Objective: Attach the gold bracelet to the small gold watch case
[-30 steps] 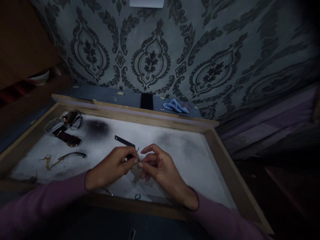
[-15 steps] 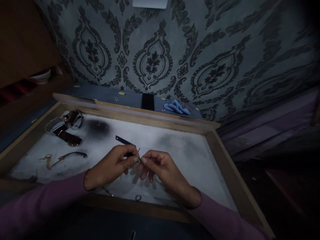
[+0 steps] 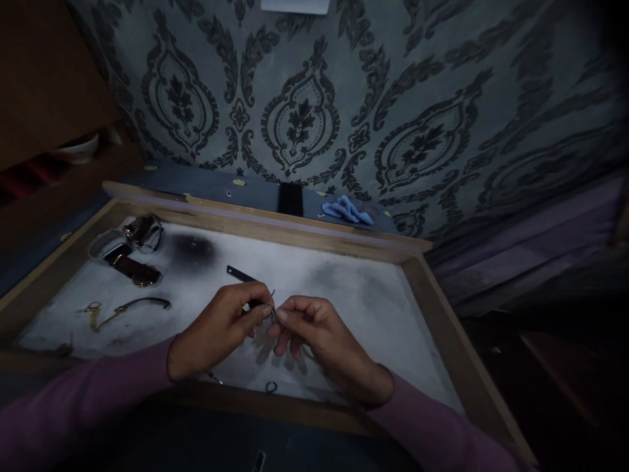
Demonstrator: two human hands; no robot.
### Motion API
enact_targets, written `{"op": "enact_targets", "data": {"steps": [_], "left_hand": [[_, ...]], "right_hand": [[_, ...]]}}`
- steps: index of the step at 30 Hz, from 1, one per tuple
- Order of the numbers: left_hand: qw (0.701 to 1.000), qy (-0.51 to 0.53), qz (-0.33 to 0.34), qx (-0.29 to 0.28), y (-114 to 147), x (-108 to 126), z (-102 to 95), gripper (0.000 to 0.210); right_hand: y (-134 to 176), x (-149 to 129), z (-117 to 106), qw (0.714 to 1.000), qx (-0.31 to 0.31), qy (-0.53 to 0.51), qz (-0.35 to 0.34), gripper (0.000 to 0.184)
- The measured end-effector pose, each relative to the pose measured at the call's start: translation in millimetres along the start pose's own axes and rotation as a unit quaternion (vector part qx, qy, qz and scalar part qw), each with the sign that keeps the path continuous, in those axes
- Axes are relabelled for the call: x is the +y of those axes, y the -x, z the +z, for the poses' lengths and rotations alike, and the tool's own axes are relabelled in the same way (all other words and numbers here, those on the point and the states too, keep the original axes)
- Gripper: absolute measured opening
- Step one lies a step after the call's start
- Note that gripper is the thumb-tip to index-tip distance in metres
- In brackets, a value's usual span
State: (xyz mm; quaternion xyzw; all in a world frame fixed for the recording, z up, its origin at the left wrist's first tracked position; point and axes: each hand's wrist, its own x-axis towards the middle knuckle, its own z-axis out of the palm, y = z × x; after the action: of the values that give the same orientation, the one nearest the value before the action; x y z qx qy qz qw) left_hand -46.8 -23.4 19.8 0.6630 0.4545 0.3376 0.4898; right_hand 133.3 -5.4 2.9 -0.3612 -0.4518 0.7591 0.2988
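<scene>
My left hand [image 3: 228,321] and my right hand [image 3: 312,328] meet over the white tray floor, thumb and fingers pinched together on both. Between their fingertips is a tiny, thin, dark piece [image 3: 274,311], too small to name. A flat dark strip [image 3: 240,273] with a hole near its end sticks out behind my left hand; whether that hand holds it or it lies on the tray, I cannot tell. Below my hands lies a small dark open ring [image 3: 271,387]. A thin shiny piece [image 3: 215,378] shows beside my left wrist, partly hidden.
The wooden-rimmed tray [image 3: 442,328] holds a watch with a brown strap [image 3: 130,263], another watch [image 3: 144,233] and a gold-and-black band [image 3: 125,308] at left. Behind its far rim lie a black flat object [image 3: 291,199] and a blue cloth [image 3: 348,210], near the patterned wall.
Both hands stay almost in place, still pinched together at the fingertips, with only a very slight shift. The things on the tray have not moved.
</scene>
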Motion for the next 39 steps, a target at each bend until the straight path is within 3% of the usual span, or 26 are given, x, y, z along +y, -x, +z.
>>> {"op": "enact_targets", "data": {"steps": [15, 31, 39], "left_hand": [[0.998, -0.032, 0.035, 0.042, 0.1, 5.1, 0.3, 0.016], [0.994, -0.034, 0.074, 0.078, 1.0, 4.8, 1.7, 0.015], [0.994, -0.028, 0.073, 0.08, -0.3, 2.4, 2.6, 0.015]], "right_hand": [[1.5, -3.2, 3.6, 0.998, 0.008, -0.054, 0.036, 0.029], [-2.5, -0.1, 2.7, 0.988, -0.007, -0.139, 0.064, 0.021], [-2.3, -0.4, 4.6, 0.99, 0.023, -0.128, 0.049, 0.02]]}}
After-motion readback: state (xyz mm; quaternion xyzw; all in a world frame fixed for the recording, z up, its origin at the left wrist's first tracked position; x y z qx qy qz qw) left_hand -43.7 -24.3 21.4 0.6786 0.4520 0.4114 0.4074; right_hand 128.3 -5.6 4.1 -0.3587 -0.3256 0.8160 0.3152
